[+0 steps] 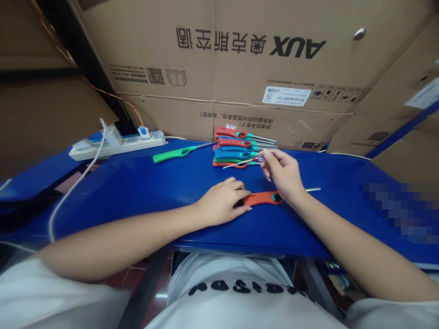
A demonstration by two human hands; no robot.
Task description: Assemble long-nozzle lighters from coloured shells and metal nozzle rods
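An orange long-nosed lighter (262, 198) lies flat on the blue table (144, 187), its metal tube pointing right. My left hand (222, 201) rests on the handle end, fingers curled over it. My right hand (283, 172) hovers above the lighter's middle and pinches the end of a thin metal rod (240, 163) between thumb and fingers. Just behind, a stack of red, blue and green lighters (236, 148) lies with tubes to the right.
A single green lighter (174, 154) lies left of the stack. A white power strip (120, 144) with a plugged cable sits at the table's back left. Large cardboard boxes (240, 68) form a wall behind the table.
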